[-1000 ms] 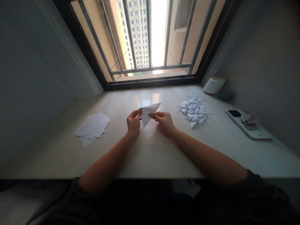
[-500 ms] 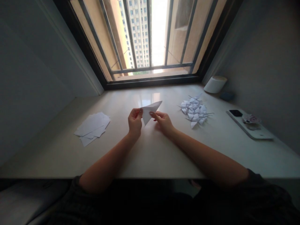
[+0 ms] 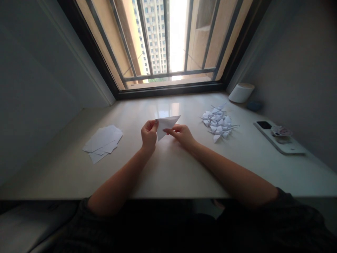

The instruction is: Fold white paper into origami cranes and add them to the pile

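Between my hands, a white sheet of paper point(image 3: 166, 123) folded into a triangle is held up over the table. My left hand point(image 3: 149, 133) pinches its left corner between thumb and fingers. The thumb of my right hand point(image 3: 183, 135) presses on the paper's lower right edge, its fingers partly hidden behind. One long point of the triangle stretches to the upper right, and a shorter one hangs down. Right of my right hand lies a heap of small folded white paper pieces point(image 3: 218, 121), several with thin pointed ends.
A loose stack of white paper sheets point(image 3: 102, 140) lies on the table point(image 3: 168, 175) to the left. A phone point(image 3: 279, 138) with a round grip rests at the right. Behind it stand a white cylindrical object point(image 3: 241, 92) and a small dark item point(image 3: 254, 105). A barred window point(image 3: 168, 92) rises at the back.
My right thumb has slid left and slightly down along the folded paper. Both hands and the paper have shifted a little left. The camera view has moved slightly.
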`<state>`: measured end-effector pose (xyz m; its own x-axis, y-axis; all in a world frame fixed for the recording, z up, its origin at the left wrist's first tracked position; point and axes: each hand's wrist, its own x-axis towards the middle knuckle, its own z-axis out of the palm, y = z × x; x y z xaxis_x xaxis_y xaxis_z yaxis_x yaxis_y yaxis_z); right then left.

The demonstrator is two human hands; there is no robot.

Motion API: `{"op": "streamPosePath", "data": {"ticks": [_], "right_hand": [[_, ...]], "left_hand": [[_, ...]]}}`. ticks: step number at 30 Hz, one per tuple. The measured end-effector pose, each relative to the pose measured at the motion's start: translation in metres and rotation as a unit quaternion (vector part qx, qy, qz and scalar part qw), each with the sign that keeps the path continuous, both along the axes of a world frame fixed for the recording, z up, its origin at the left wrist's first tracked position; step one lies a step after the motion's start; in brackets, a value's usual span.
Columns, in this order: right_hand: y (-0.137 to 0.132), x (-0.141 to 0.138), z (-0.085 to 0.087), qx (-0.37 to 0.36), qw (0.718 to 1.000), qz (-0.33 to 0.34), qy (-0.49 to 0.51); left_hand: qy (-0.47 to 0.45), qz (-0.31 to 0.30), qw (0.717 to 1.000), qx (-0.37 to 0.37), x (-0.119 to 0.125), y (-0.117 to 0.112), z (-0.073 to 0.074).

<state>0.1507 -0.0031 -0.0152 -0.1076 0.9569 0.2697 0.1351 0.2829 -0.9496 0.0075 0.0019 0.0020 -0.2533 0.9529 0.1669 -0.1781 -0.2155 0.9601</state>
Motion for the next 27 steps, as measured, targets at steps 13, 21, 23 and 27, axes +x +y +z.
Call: {"op": "streamPosePath", "data": {"ticks": [13,21,23,27], "right_hand": [[0.0016,0.0006,0.0024,-0.057,0.989,-0.043,0.126],[0.0001,0.0013,0.0054,-0.049,0.988,-0.076,0.127],[0.0012,0.0021,0.0048,-0.048,0.988,-0.091,0.119],[0.0022,0.0021,0.0023,-0.044,0.987,-0.104,0.115]], "left_hand": [[0.067,-0.008,0.997,0.024,0.0018,0.0004,0.0008],[-0.003,-0.101,0.994,-0.038,0.0064,-0.0036,0.0034],[-0.001,-0.127,0.991,-0.035,0.0071,-0.0039,0.0011],[0.024,-0.171,0.985,-0.025,0.0053,-0.0034,-0.0026]]}}
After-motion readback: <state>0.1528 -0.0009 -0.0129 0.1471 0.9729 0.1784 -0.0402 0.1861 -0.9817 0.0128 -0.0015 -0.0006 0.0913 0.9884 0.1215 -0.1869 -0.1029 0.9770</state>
